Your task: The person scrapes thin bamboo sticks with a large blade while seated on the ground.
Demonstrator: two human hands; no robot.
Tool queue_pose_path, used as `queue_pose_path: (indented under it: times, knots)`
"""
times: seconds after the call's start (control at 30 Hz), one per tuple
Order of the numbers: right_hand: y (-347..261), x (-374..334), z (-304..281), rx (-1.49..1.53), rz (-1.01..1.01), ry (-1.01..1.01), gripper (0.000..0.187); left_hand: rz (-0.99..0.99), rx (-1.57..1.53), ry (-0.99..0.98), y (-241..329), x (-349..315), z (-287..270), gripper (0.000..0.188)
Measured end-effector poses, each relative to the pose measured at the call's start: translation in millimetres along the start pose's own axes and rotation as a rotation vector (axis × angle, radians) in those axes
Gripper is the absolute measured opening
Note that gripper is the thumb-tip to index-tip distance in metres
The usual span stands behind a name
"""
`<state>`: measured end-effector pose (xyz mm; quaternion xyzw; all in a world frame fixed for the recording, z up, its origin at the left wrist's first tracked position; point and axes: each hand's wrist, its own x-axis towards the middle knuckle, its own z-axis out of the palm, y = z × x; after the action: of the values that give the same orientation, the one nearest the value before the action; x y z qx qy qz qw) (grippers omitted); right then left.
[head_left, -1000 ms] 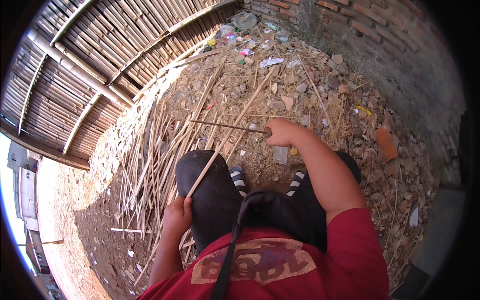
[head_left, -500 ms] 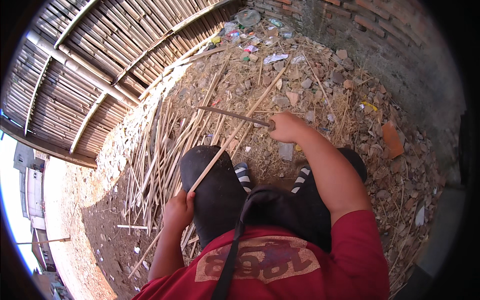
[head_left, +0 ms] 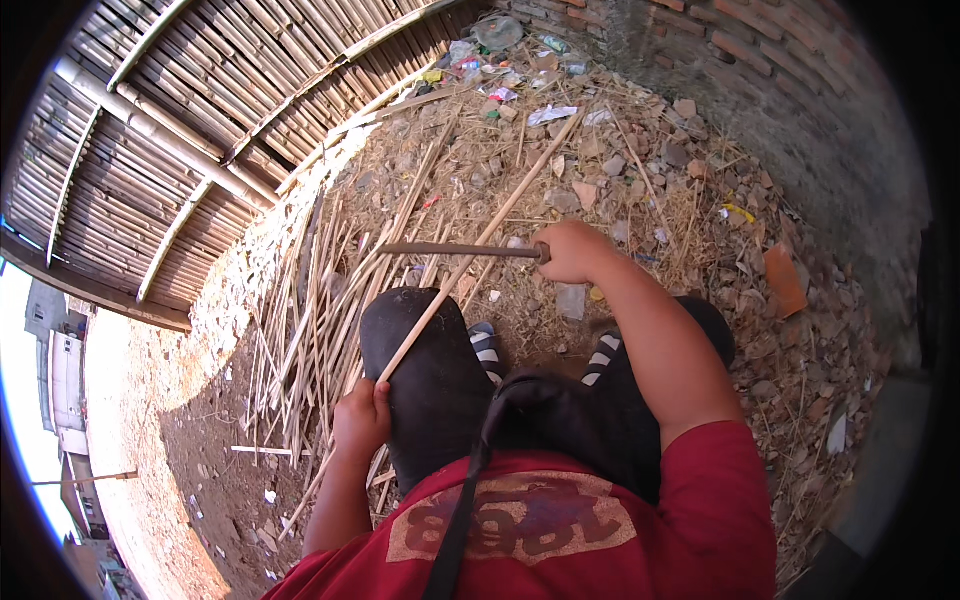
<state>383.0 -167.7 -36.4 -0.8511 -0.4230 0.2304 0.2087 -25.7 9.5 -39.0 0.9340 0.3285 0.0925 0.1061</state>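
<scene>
My left hand (head_left: pixel 362 415) is closed around a long, thin bamboo strip (head_left: pixel 424 325) beside my left thigh. The strip slants up across that knee and away over the rubble, its lower end passing back beside my left forearm. A long, dark-bladed knife (head_left: pixel 440 250) is gripped by its handle in my right hand (head_left: pixel 575 252), out in front of my knees. Its blade points left and crosses the strip just beyond the left knee; whether the two touch, I cannot tell.
Many loose bamboo strips (head_left: pixel 300 345) lie piled to the left of my legs. Stones, dry grass and litter cover the ground, with an orange tile piece (head_left: pixel 785 281) at right. A bamboo-slat panel (head_left: pixel 200 140) stands far left, a brick wall (head_left: pixel 760 55) far right.
The knife's blade has swung from slanting to nearly level, its tip now lower and further left. The strip has shifted slightly away from me; my left hand stays closed on it.
</scene>
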Motion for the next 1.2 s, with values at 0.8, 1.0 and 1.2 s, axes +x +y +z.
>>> queue_pose_path:
  times: [0.8, 1.0, 1.2]
  knots:
    - [38.2, -33.6, -46.4, 0.814, -0.127, 0.167, 0.026, 0.524, 0.639, -0.278, 106.2, 180.6, -139.7, 0.040]
    - [34.5, -32.2, -37.0, 0.904, -0.237, 0.007, 0.020, 0.809, 0.661, -0.182, 160.9, 215.3, -144.0, 0.038]
    - [29.5, -29.8, -32.8, 0.972, -0.217, -0.054, 0.018, 0.876, 0.711, -0.120, 202.3, 236.3, -155.8, 0.035]
